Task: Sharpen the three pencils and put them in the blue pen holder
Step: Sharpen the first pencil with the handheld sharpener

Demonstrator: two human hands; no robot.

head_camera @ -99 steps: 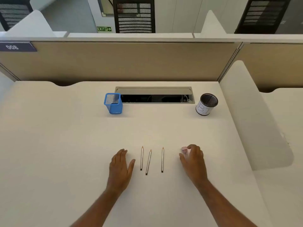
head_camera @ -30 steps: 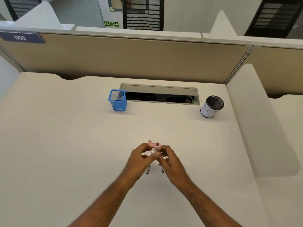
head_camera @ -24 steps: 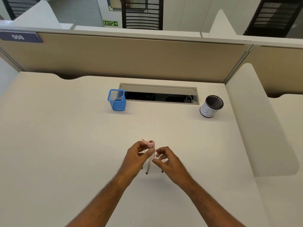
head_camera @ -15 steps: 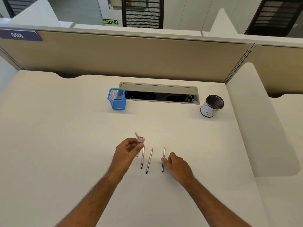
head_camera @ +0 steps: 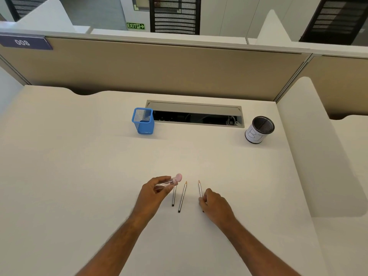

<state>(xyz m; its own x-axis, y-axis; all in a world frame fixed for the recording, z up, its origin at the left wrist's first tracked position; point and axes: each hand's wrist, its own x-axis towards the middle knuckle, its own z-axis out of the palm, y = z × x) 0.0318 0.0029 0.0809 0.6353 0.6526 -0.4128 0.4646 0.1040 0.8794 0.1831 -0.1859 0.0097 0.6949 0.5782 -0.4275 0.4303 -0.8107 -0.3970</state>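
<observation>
Across cream counter (head_camera: 79, 176), at 11 o'clock: blue pen holder (head_camera: 143, 122), far from hands, empty as far as mesh shows. Left hand (head_camera: 154, 193) at 9 o'clock of pencils, fingers curled around pink-capped clear sharpener (head_camera: 169, 181). Right hand (head_camera: 216, 205) at 3 o'clock, fingers pinching rightmost pencil (head_camera: 200, 190) near its lower end. Long axis runs 6-to-12, tip at 12. Middle pencil (head_camera: 182, 196) and left pencil (head_camera: 174, 196) lie flat between hands. Right hand nearer; none sharpened yet, likely.

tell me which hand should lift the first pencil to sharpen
Right. The right hand already touches the rightmost pencil on the desk, while the left hand is busy gripping the pink sharpener.
</observation>
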